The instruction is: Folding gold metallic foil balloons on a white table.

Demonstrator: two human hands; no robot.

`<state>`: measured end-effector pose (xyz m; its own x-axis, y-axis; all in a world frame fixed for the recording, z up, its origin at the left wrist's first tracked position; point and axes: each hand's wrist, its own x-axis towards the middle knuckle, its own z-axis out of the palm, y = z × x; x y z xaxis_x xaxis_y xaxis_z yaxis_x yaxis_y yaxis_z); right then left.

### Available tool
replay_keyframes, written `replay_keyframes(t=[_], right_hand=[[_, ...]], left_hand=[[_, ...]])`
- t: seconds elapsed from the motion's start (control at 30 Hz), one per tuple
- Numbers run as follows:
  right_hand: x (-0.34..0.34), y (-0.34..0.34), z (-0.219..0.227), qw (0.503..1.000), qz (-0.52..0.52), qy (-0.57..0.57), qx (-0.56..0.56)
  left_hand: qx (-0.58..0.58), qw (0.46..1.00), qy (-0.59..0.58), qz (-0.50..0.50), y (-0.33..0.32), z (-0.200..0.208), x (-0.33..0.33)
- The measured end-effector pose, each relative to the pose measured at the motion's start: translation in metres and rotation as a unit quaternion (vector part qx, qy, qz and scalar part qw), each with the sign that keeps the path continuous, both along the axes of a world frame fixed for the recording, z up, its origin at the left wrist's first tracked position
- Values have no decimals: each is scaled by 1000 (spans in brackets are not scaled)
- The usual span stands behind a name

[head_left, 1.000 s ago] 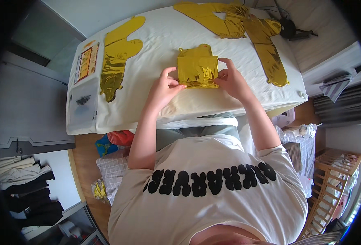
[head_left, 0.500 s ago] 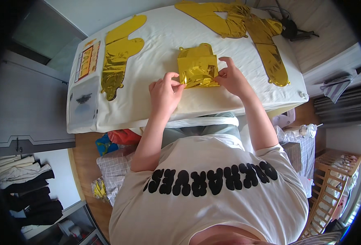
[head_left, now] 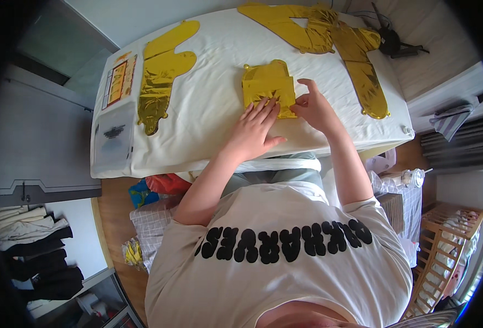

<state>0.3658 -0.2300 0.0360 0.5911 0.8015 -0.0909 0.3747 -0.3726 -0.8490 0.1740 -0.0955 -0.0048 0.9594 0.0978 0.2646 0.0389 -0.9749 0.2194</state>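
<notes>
A gold foil balloon (head_left: 269, 85), folded into a flat rectangle, lies on the white cloth in front of me. My left hand (head_left: 252, 135) rests palm down across its near part, fingers stretched out and thumb pointing to the right. At the near right corner, my right hand (head_left: 313, 111) pinches the foil's edge between thumb and forefinger. The near edge is partly hidden under my left fingers. Beyond the fold, a rounded end with a small tab sticks out.
Flat gold foil balloons lie unfolded at the left (head_left: 168, 68), at the back (head_left: 293, 27) and at the right (head_left: 364, 71) of the white-covered table (head_left: 211, 76). A printed sheet (head_left: 116, 83) and a clear plastic bag (head_left: 113, 139) sit at the left edge. A black device (head_left: 397, 41) stands back right.
My left hand has let go of the near left corner, moved right and flattened onto the foil. The foil's near part now lies flatter. My right hand stays at its corner.
</notes>
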Motion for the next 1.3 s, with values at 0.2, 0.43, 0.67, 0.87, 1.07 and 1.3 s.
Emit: replay_keyframes(t=[0.2, 0.43, 0.67, 0.87, 1.07, 1.3], right_hand=[[-26, -15, 10, 986, -108, 1, 126], [-33, -37, -17, 897, 140, -390, 154], [-35, -42, -21, 908, 137, -371, 138], [-32, -42, -22, 919, 132, -346, 137], [-30, -37, -18, 921, 142, -335, 140], [-32, -36, -15, 926, 124, -321, 152]], left_hand=[[6, 1000, 4, 9, -2, -3, -1], [7, 1000, 8, 5, 0, -3, 0], [-66, 995, -72, -11, 14, -9, 0], [-55, 990, -122, 37, 5, 6, -38], [-25, 992, -96, 83, -21, -2, -51], [24, 992, -79, 98, -27, -7, -51]])
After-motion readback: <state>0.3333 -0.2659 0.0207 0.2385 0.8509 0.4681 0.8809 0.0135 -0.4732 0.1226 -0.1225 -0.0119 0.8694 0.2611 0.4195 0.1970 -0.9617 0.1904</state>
